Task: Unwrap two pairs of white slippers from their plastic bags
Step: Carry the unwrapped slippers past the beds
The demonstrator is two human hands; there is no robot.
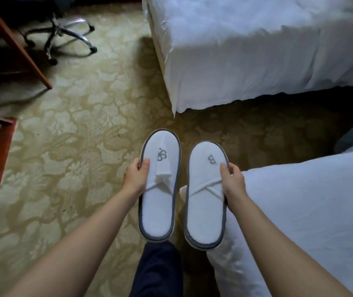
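Observation:
Two white slippers with grey trim and a grey logo are held side by side above the carpet, toes pointing away from me. My left hand (137, 175) grips the left slipper (159, 202) at its left edge, thumb on top. My right hand (232, 181) grips the right slipper (205, 206) at its right edge, by the crossed straps. The left slipper's upper band is bunched and folded up. No plastic bag is in view.
A white-covered bed (257, 50) stands ahead to the right, and another white bed (310, 221) lies at my right side. Patterned beige carpet (74, 136) spreads to the left. An office chair base (64, 35) and reddish wooden furniture legs (2, 155) stand at far left. My dark trouser leg (158, 269) is below.

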